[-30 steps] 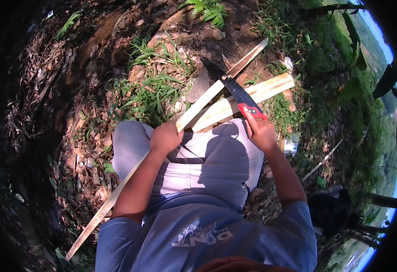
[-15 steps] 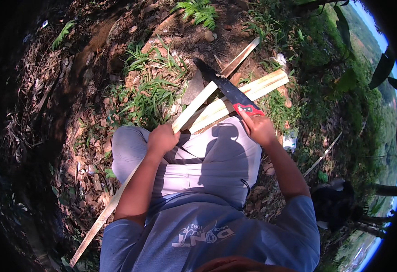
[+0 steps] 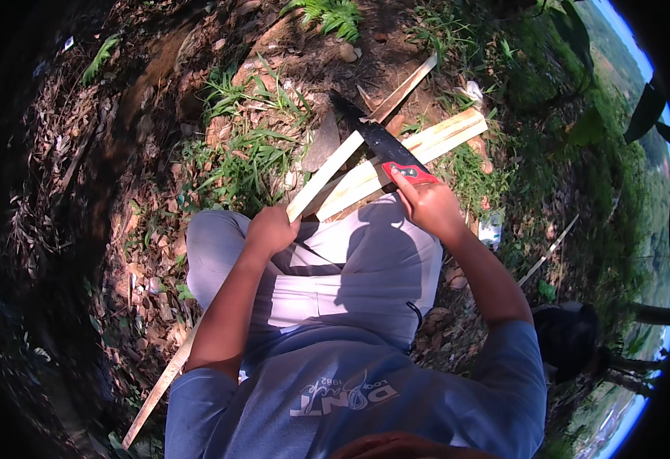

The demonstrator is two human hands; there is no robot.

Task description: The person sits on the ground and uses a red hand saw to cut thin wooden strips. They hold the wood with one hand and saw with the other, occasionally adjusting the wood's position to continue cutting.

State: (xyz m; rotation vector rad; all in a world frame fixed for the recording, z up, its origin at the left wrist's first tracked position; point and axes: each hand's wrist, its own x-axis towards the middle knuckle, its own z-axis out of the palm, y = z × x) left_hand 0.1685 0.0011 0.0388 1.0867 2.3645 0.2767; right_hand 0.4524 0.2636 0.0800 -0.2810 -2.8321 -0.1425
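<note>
My right hand [image 3: 430, 208] is closed around the red handle of a handsaw [image 3: 381, 141], its index finger stretched along the handle. The black blade points away to the far left and lies across a long, narrow wooden strip [image 3: 327, 177]. Closed on that strip near my knee is my left hand [image 3: 272, 229]. Beyond the blade the strip continues to the far right, and a pale length also shows behind my left forearm. Under the saw and strip lie wider pale wooden pieces [image 3: 446, 139], close in front of my folded legs. The blade's teeth are too small to make out.
A flat grey stone [image 3: 322, 145] sits left of the blade. Grass tufts [image 3: 254, 164], dry leaves and a fern [image 3: 335, 17] cover the ground around. A thin stick [image 3: 549, 251] and a dark object [image 3: 564, 336] are at the right, where the slope drops away.
My right hand and the saw have shifted slightly away and to the left along the blade's line. My left hand stays on the strip, which has moved only a little.
</note>
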